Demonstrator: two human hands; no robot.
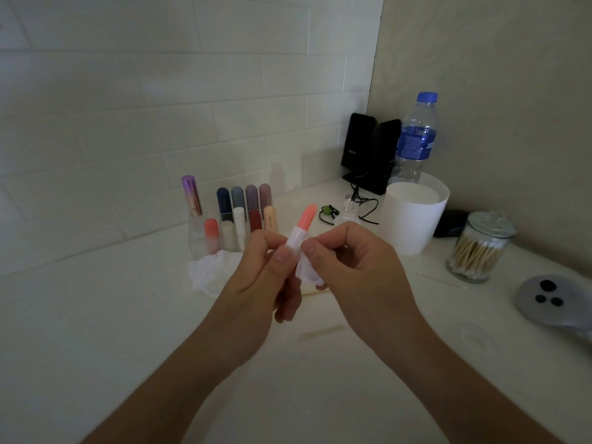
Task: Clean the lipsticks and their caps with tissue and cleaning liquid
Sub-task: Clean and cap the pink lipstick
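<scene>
My left hand (262, 267) grips the lipstick (302, 227) upright; my right hand (349, 261) pinches tissue (306, 267) against it, above the white tabletop (128, 315).

Your left hand (256, 277) and right hand (355, 264) are both bare, and so is each arm as far as the picture runs: your left forearm (179, 363) and right forearm (448, 363) show plain skin from the wrist down to the lower edge. Both forearms are slim and smooth, widening gently away from the wrists. Your left thumbnail (279, 255) and right thumbnail (310, 250) are pale, rounded at the tip and cut fairly short. The dim light leaves finer detail soft.
</scene>
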